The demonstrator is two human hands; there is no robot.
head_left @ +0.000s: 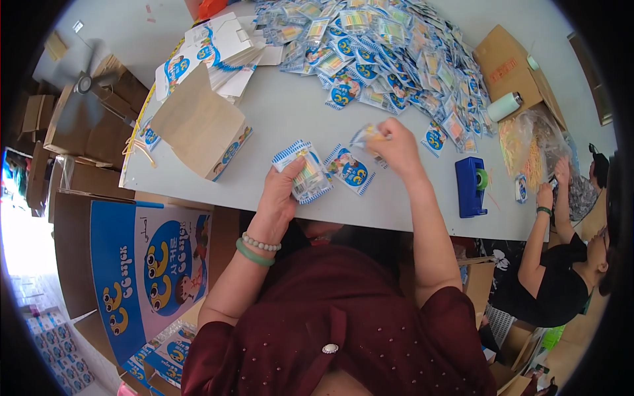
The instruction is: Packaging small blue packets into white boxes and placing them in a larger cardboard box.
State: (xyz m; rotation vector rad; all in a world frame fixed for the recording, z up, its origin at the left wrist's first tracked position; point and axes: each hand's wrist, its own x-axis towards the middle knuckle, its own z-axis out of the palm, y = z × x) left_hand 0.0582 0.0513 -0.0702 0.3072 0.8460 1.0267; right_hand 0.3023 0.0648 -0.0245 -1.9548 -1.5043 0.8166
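My left hand (281, 193) is closed on small blue-and-white candy packets (305, 177), held over the table's near edge with the thumb on top. Part of each packet is clear and shows pale sticks inside. My right hand (400, 146) pinches another candy packet (367, 136), slightly smeared by motion. Between the two hands, a single packet (351, 171) lies flat on the white table (277, 109). An open cardboard box (201, 129) with a printed side stands left of my left hand.
A large heap of packets (396, 56) covers the back. Flattened white boxes (221, 46) are stacked at back left. To the right are a blue tape dispenser (469, 188), a bottle (505, 106) and a clear bag (535, 142), where another person (555, 274) works. A printed carton (152, 264) stands below left.
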